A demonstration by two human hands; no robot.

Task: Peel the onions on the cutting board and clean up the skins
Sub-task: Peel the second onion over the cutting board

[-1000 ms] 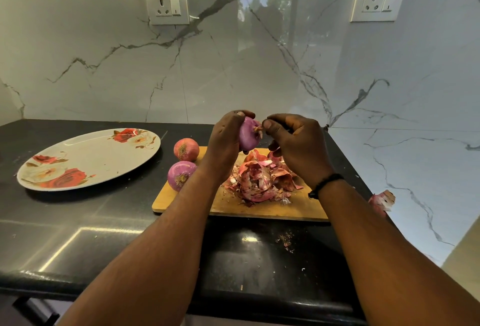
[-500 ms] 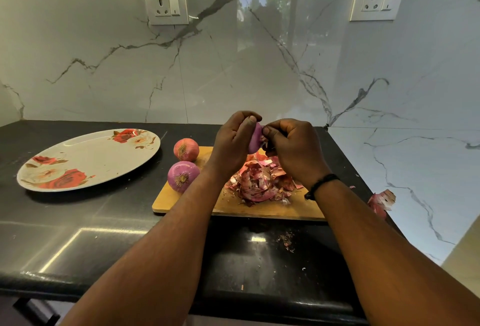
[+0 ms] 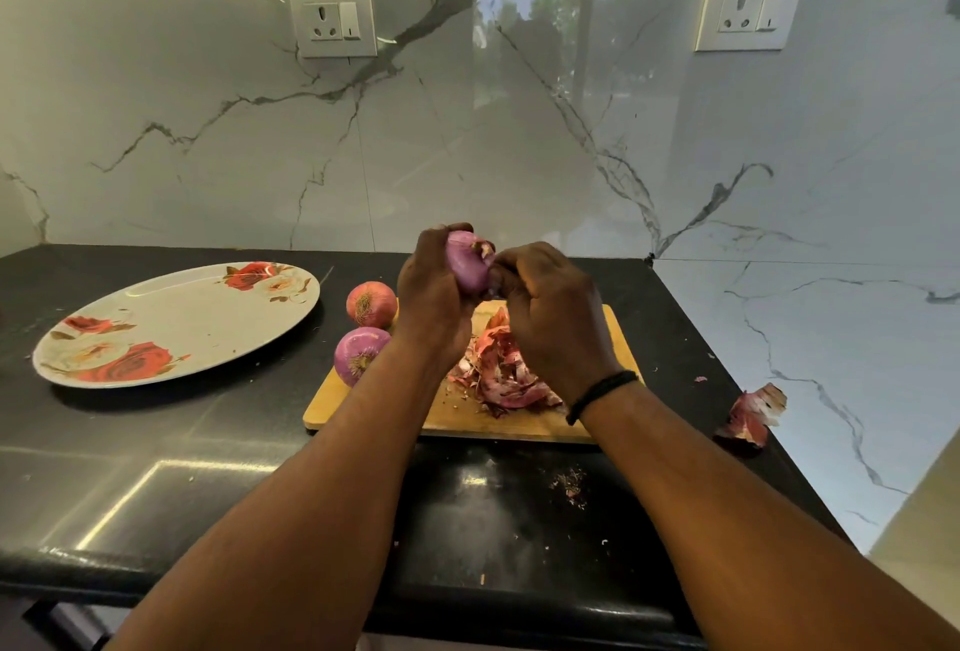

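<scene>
My left hand (image 3: 434, 287) grips a peeled purple onion (image 3: 467, 261), fingers curled round it, held up above the far edge of the rectangular wooden cutting board (image 3: 457, 416). My right hand (image 3: 550, 318) is against the onion's right side, fingers curled, pinching at its lower end; whether a strip of skin is between them I cannot tell. Black band (image 3: 602, 393) on my right wrist.

Under my hands, mid board, sits a heap of reddish-pink onion skins (image 3: 501, 375) with small crumbs around it. At the board's left edge, a purple onion with partly stripped skin (image 3: 358, 354) hangs over onto the black stone worktop (image 3: 208, 468). Just behind it, at the board's far left corner, a reddish unpeeled onion (image 3: 370, 304); the two look close, touching or not unclear.

Left part of the worktop: an oval white plate with red rose print (image 3: 176, 323), well apart from the board. At the worktop's right edge against the marble wall, a loose piece of red onion skin (image 3: 753, 414). Skin flecks (image 3: 571, 487) lie on the worktop near the board's front edge. Two white wall sockets, left (image 3: 332, 19) and right (image 3: 748, 8), on the backsplash.
</scene>
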